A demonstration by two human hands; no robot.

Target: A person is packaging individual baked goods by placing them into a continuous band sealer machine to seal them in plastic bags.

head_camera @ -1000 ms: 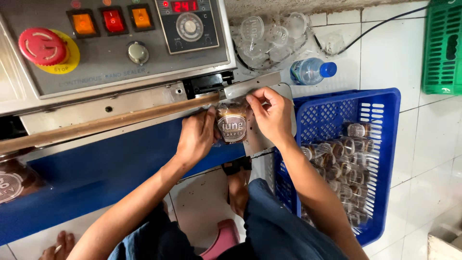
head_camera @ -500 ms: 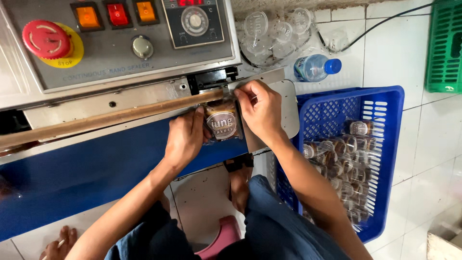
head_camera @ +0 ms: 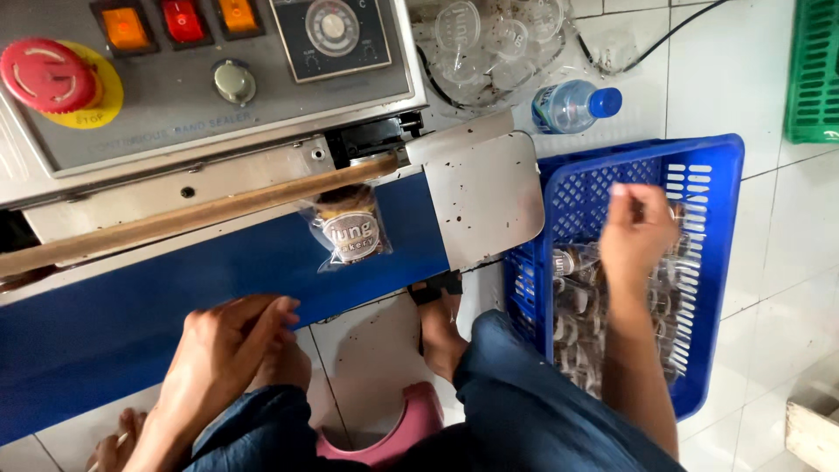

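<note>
My right hand is at 3 o'clock, fingers loosely curled over packets in the crate, gripping nothing yet; left hand rests open. The pouch on the sealer might snag crooked unattended.

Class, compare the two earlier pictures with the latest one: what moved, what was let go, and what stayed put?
Both hands let go of the clear packet, now riding the blue belt alone. The left hand drew back to the knee; the right hand swung over the blue basket. Sealer machine and water bottle stayed.

Right hand fingertips blurred over blue basket; green crate cut off at edge.
</note>
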